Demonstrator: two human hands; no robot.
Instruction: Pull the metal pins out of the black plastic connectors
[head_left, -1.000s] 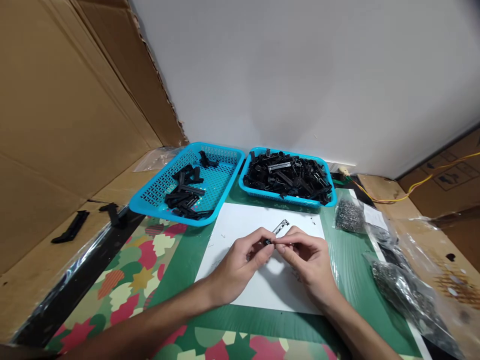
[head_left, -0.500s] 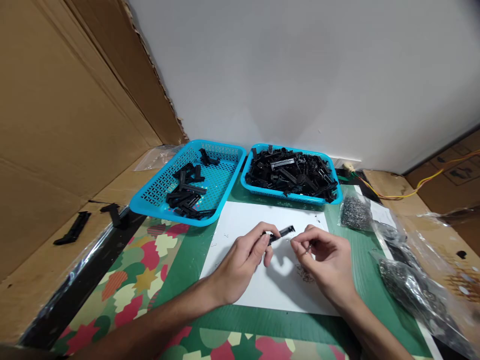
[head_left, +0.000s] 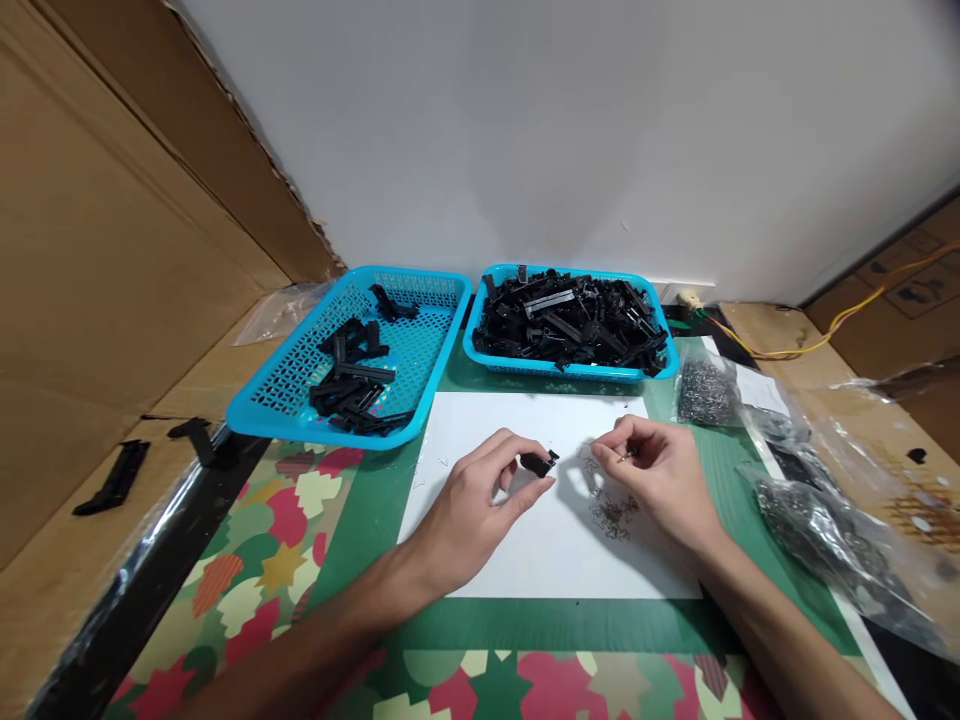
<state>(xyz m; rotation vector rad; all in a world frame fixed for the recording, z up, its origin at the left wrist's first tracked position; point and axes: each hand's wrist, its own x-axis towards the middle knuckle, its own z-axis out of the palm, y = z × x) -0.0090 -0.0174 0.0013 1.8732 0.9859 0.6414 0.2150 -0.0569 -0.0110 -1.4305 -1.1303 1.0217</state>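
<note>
As you look from left to right, two loose black pieces [head_left: 118, 478] come first, lying beside the table [head_left: 289, 515]'s bright cover. Next is a blue basket [head_left: 424, 345] with a few black parts [head_left: 352, 385] in it and lots of bare space. Then comes your left hand [head_left: 484, 500], up over the white paper [head_left: 525, 570]. Its thumb and fingers are pinched narrow on one small black piece [head_left: 536, 464], so that piece is up in your grip, near the middle. Behind it sits the full basket [head_left: 525, 368], heaped with black parts. To the right of your black piece, thin bent wires [head_left: 615, 517] lie in a messy pile on the paper. Just above them is your right hand [head_left: 664, 480], apart from the left. Its fingers are curled in and the tips are close together. A shiny bit [head_left: 630, 455] shows there, too tiny to name. Clear bags [head_left: 817, 530] of small stuff lie farthest right.

I think you are at the getting-ready step: black piece in one hand, tiny bit in the other. The next move seems to call for a steady left hand and a light pinch on the right, since the wires look thin and easy to tangle.
</note>
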